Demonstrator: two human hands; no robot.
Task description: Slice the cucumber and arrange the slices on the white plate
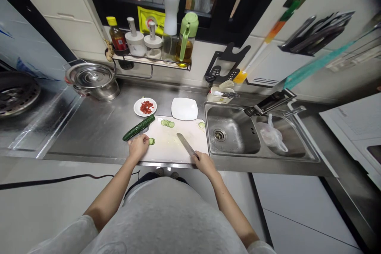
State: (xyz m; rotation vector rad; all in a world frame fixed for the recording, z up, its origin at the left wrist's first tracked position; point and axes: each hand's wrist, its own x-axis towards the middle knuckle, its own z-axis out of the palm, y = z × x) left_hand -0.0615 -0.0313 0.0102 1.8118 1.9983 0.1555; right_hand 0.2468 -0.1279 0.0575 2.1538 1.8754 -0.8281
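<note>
My right hand is wrapped round the handle of a kitchen knife, whose blade lies low over the white cutting board and points away to the left. At the board's left edge, the closed fingers of my left hand pinch a few cucumber slices. Just beyond that hand, a long dark green cucumber lies slanting across the board's corner. A row of overlapping cucumber slices rests near the far edge, and a single end piece sits at the far right corner.
Behind the board stand a small plate of chopped red pieces and a white square plate. To the right is a double sink with a plastic bag. A lidded steel pot stands left, under a condiment shelf.
</note>
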